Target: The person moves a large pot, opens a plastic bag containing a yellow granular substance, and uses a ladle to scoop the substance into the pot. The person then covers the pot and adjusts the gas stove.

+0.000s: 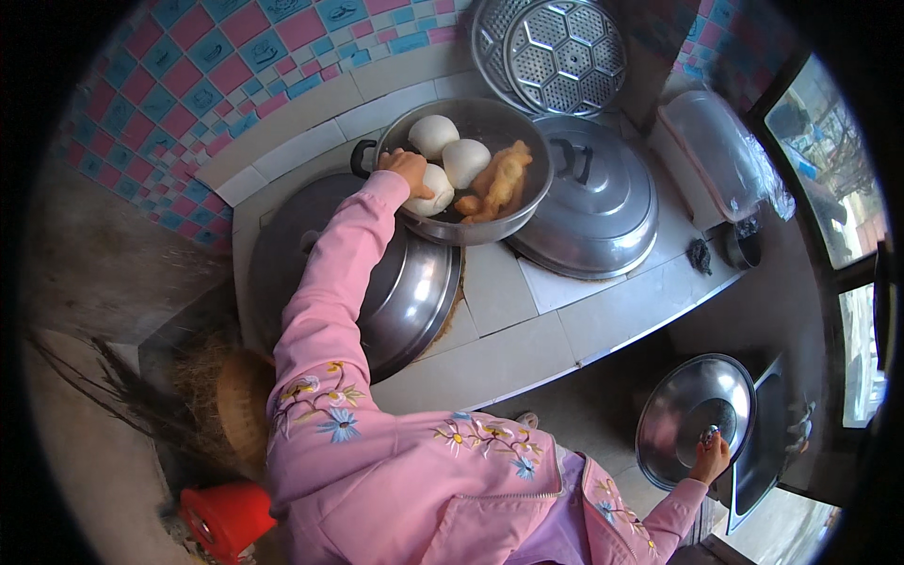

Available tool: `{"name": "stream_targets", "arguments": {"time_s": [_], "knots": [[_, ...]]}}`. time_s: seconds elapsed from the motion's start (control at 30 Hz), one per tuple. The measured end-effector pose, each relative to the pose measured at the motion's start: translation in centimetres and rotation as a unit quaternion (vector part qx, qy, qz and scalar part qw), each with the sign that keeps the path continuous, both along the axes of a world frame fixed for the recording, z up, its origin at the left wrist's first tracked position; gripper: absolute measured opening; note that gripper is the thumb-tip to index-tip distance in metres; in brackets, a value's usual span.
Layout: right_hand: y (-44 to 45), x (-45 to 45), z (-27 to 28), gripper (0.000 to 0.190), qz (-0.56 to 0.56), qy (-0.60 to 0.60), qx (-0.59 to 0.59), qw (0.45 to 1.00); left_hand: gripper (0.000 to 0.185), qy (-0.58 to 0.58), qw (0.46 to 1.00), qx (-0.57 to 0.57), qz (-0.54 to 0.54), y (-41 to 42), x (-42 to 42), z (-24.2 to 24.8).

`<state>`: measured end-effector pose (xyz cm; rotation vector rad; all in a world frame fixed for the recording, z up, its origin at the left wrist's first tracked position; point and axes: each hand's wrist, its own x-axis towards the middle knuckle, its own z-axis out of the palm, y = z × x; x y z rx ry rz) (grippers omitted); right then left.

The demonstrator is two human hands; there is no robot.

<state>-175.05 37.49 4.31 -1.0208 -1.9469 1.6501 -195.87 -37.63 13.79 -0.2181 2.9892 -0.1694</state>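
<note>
My left hand [405, 171] reaches into a wide metal pan [463, 233] with dark handles, its fingers around a white steamed bun [432, 193]. A second bun [433, 135] and a third bun [465, 162] lie beside it, next to golden fried dough pieces [501, 185]. Down at the right, my right hand [710, 458] grips the knob of a round metal pan lid [727, 395] and holds it away from the stove. The palm side of my left hand is hidden.
Large domed lids, one at left [417, 311] and one at right [614, 205], cover the tiled stove [522, 353]. Perforated steamer plates [565, 60] lean behind. A plastic container [706, 155] stands at right, a red bucket [229, 519] at lower left, and dry brushwood lies near a basket.
</note>
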Motion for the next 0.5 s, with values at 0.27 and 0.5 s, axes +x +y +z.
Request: {"name": "stream_targets", "arguments": {"time_s": [0.27,0.5], "knots": [[-2.2,0.1,0.4,0.017,-0.037,0.017,-0.040,0.998,0.042,-0.031,0.999,0.024,-0.005,-0.7,-1.8,-2.1],[-2.3,1.4,-0.7,0.017,-0.065,-0.013,-0.053,0.996,0.058,-0.114,0.970,0.216,0.001,-6.0,-6.9,1.6]]}}
